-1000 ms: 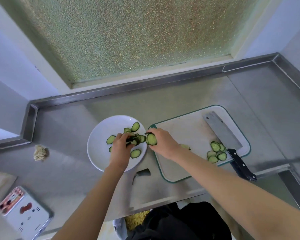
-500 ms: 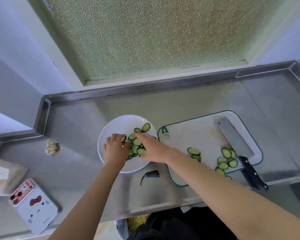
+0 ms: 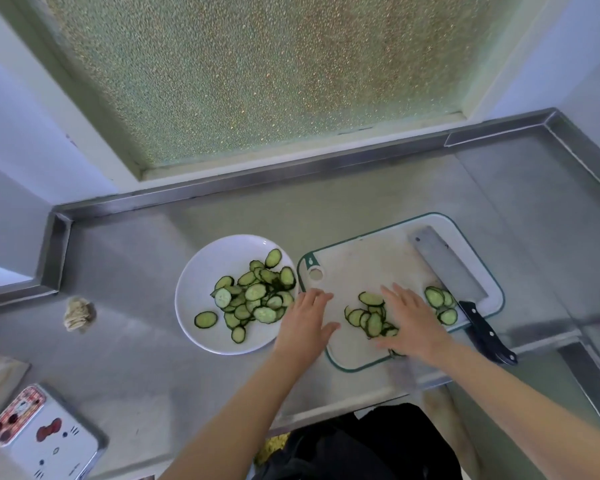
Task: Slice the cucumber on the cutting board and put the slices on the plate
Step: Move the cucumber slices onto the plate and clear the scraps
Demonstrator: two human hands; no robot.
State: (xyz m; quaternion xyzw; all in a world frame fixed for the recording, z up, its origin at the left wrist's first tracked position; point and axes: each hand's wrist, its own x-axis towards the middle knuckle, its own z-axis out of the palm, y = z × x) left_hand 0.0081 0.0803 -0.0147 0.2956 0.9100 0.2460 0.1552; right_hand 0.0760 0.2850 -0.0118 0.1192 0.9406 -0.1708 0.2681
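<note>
Left hand (image 3: 305,323) is spread flat, holding nothing, over the cutting board's (image 3: 354,258) left edge. Right hand (image 3: 411,323), fingers straight, lies on loose cucumber slices (image 3: 369,315) there. Piled slices (image 3: 257,296) fill the plate (image 3: 208,265); the knife (image 3: 454,275) lies at the board's right.

Plate (image 3: 201,271): white, on the steel counter (image 3: 136,265), just left of the board.
Slices on plate (image 3: 253,296): a loose heap on its right half.
Cutting board (image 3: 361,258): white with a green rim.
Slices on board (image 3: 369,315): one group in the middle, a smaller one at the right beside the knife.
Knife (image 3: 444,261): blade flat on the board's far right part, black handle past the near edge.
Left hand (image 3: 305,323): fingers straight, over the board's left edge, holds nothing.
Right hand (image 3: 413,320): palm down, fingers spread, touching the middle group.
</note>
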